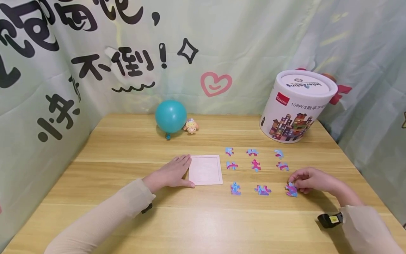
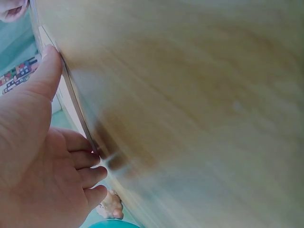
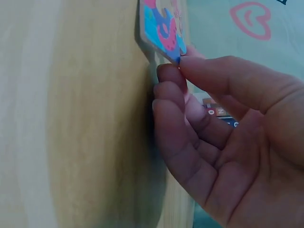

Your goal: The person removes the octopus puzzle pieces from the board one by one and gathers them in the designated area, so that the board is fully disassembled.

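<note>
My left hand (image 1: 173, 171) lies along the left side of a square pale pink puzzle tray (image 1: 205, 170), fingers straight at its upper corner and thumb at its lower one. In the left wrist view the thumb (image 2: 49, 71) touches the tray's thin edge. With thumb and fingertips my right hand (image 1: 312, 180) pinches the corner of a blue, pink and purple puzzle piece (image 1: 291, 190). The right wrist view shows this piece (image 3: 161, 29) tilted close over the wood. Several more puzzle pieces, such as a pink one (image 1: 256, 165), lie in spaced rows between tray and right hand.
Toward the back of the wooden table (image 1: 203, 218) sit a teal balloon (image 1: 171, 116) and a small toy figure (image 1: 191, 126). A large white bucket (image 1: 296, 106) stands at the back right. Printed cloth (image 1: 247, 42) hangs behind and beside the table.
</note>
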A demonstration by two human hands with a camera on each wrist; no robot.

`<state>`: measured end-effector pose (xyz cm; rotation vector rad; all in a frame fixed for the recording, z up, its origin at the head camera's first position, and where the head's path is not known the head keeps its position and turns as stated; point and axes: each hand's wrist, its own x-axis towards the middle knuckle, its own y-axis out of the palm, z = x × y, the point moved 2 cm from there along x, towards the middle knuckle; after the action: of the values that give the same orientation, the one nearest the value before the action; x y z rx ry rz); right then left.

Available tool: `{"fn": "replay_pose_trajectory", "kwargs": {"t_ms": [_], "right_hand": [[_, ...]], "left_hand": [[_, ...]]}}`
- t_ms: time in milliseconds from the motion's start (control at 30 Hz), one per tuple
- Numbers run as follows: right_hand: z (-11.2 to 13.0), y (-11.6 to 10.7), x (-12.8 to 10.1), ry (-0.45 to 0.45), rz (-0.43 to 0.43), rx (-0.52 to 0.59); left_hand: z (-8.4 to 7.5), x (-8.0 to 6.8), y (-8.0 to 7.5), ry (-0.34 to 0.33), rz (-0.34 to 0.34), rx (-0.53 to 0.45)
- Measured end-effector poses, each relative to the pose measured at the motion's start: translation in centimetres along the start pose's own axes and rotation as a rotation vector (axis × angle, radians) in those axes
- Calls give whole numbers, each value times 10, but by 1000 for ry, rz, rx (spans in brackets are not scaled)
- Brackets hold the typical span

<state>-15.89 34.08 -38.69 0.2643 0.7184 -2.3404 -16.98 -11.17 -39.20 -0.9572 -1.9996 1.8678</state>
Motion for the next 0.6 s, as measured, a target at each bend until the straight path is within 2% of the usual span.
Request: {"fn": "replay_pose_trajectory", "kwargs": {"t_ms": [267, 400, 533, 600], "right_hand": [[1, -1, -2, 10, -1, -15], [3, -2, -1, 32, -13, -43], [10, -5, 3, 48, -72, -91], [16, -7, 6, 42, -135, -127]], "left_hand": [[0, 0, -1, -6, 6, 11], [1, 0, -2, -9, 6, -15], [9, -1, -1, -17, -7, -88], [16, -4, -5, -28, -29, -144]]}}
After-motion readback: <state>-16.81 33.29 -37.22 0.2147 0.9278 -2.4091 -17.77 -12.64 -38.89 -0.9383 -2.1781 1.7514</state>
